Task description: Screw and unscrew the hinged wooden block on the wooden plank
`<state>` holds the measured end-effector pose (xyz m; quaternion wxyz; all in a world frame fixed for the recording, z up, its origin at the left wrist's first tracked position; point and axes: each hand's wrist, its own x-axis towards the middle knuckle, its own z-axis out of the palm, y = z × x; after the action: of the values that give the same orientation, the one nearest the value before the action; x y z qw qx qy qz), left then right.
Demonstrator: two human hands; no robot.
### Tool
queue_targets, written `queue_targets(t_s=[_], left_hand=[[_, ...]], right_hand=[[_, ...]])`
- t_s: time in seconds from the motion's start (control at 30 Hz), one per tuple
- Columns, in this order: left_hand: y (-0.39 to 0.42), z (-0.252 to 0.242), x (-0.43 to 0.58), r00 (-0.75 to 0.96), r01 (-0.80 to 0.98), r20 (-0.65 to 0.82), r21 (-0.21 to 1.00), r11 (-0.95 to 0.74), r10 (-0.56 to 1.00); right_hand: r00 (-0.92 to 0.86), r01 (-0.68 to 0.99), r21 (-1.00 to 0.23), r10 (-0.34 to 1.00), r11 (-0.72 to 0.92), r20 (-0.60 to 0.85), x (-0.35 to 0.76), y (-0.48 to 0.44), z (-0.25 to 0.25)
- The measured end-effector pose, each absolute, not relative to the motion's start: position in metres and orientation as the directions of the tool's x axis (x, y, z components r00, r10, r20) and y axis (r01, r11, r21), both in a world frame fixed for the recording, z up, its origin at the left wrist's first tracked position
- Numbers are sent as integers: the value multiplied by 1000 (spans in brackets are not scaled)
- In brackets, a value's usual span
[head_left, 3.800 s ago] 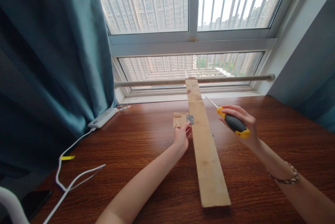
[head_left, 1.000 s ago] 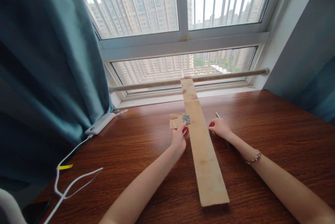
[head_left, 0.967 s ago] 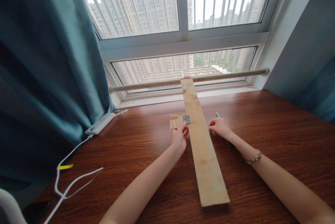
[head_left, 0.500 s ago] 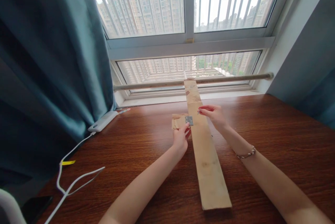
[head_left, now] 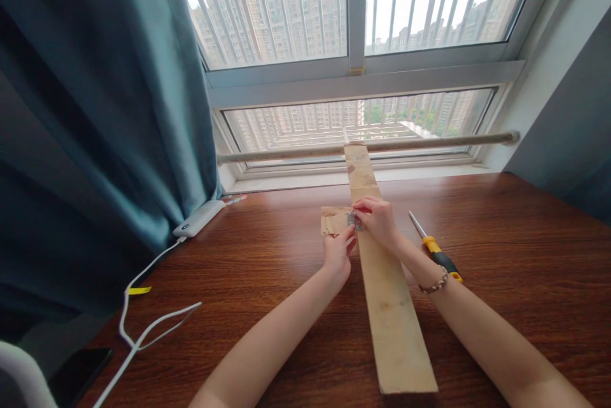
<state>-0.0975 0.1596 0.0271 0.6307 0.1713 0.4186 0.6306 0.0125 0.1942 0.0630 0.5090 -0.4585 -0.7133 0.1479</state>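
Note:
A long pale wooden board (head_left: 394,312) lies lengthwise on the table, its far end near the window rail. Against its left side sits a short wooden piece (head_left: 333,221), with a small metal hinge (head_left: 351,219) across the joint. My left hand (head_left: 337,260) is closed at the hinge's near edge, thumb pressed on the metal and fingers curled below. From the right, my right hand (head_left: 380,222) pinches at the hinge's upper part. The small silvery screw in its fingertips is mostly hidden now.
A yellow and black screwdriver (head_left: 433,246) lies right of the board, partly behind my right wrist. At left are a white power strip (head_left: 199,218), a looping white cable (head_left: 125,312) and a dark flat object (head_left: 80,375). A rail (head_left: 296,153) crosses before the window.
My right hand has moved left and slightly down, bringing the screw from above the board to the hinge. The screwdriver has come into sight. The whole view has shifted slightly.

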Motion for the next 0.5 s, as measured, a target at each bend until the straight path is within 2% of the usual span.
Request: queue_targets(t_s=[0.13,0.23,0.5], left_hand=[[162,26,-98,-151,-677,-270,730,99,951],[162,28,-97,-162,-697,-260,713,76,952],[160,31,-95,-142,-713,-283,694,100,949]], right_hand=[[-172,572,-540,734,617,657,13,197,55],[-177,584,-475,674,658,717,12,198,50],[-129,619,-419,611,665,781,8,193,51]])
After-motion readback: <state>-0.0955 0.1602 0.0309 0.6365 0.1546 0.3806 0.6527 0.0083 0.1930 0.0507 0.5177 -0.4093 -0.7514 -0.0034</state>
